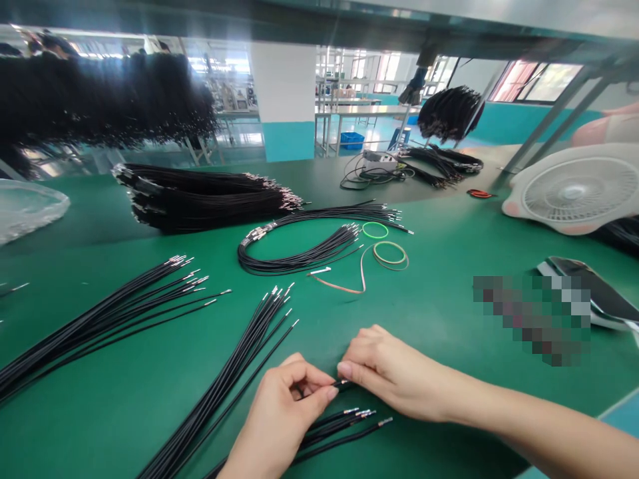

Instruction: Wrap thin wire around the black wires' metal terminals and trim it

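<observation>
My left hand and my right hand meet at the near edge of the green table. Both pinch the end of a thin black wire between thumb and forefinger. Under my left hand lies a small bunch of black wires with metal tips. A longer bundle of black wires runs diagonally to the left of my left hand. Another spread bundle lies further left.
A looped black wire bundle, green and tan rubber bands and an orange wire lie mid-table. A thick stack of black wires sits behind. A white fan and a dark flat object are at right.
</observation>
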Available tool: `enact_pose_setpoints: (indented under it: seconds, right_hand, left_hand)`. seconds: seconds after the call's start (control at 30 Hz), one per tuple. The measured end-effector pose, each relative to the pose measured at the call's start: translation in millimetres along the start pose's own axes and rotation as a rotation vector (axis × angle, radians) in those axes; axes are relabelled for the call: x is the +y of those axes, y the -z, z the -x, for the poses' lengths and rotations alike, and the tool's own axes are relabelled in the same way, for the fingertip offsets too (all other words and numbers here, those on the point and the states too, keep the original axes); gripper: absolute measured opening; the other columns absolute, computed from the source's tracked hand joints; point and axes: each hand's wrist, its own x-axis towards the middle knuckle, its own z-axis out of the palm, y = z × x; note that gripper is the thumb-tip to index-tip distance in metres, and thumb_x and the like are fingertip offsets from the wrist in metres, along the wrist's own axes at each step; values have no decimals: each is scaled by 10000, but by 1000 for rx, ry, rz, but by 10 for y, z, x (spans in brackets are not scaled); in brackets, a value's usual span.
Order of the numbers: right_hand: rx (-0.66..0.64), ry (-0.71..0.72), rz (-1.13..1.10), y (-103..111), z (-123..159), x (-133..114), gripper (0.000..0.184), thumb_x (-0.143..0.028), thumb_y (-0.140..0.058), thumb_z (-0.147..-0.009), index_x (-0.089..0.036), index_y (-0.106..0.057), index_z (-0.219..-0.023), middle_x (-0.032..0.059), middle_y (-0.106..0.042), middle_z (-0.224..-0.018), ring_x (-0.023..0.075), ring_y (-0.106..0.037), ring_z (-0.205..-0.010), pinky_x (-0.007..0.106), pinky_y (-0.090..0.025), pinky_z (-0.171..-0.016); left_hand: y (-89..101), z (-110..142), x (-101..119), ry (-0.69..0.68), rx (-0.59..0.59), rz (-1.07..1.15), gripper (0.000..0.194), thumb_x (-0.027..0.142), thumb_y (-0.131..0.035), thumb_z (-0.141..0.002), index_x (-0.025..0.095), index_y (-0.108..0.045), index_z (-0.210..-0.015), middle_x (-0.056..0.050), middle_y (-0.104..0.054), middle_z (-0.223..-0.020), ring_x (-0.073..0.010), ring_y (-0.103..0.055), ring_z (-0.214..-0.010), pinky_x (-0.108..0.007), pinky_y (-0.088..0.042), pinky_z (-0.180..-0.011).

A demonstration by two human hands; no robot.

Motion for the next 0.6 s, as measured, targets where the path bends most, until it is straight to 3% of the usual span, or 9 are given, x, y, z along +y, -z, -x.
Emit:
enact_pose_setpoints:
  seconds: [0.17,0.3,0.37,0.47,0.6]
  right_hand:
    - [1,101,35,-40,10,-16,225,-243,-459,-990,-177,-645,-881,31,-638,-813,168,-534,-805,333,-358,-818]
    - [32,135,61,124,-30,58,232,-423,-640,-883,-193,-667,-897,31,-663,-817,195,-553,-837,337,-370,-822]
    - [129,47,102,207,-152,118,268,-458,-592,-907,-205,-677,-917,35,-681,-858,206,-564,-876,342,-376,-839]
    - [404,-226,238,237,-492,215,249,-342,-458,-993,-203,-665,-981,63,-688,-1014,209,-576,-958,341,-380,-880]
    - [467,-347,262,136,-1036,306,302,-364,-476,-972,-141,-668,-904,150,-686,-987,278,-602,-951,384,-403,-834]
  left_hand:
    - [12,-9,-5,16,22,20,138,298,-691,-745,175,-752,-753,8,-542,-715,-137,-535,-647,-254,-418,-620]
    - [19,3,-51,-5,0,-118,281,385,-578,-843,187,-750,-746,-19,-589,-736,-170,-555,-694,-286,-412,-656]
    - [-1,28,-81,-46,-28,-241,304,364,-530,-875,203,-751,-742,-30,-625,-768,-185,-581,-746,-305,-415,-713]
    - [-63,56,-112,15,-111,-289,170,279,-616,-797,215,-759,-863,-20,-655,-772,-181,-602,-717,-293,-436,-690]
    - [-95,30,-106,6,-146,-276,163,182,-685,-708,195,-735,-862,-15,-651,-805,-159,-599,-689,-255,-459,-633]
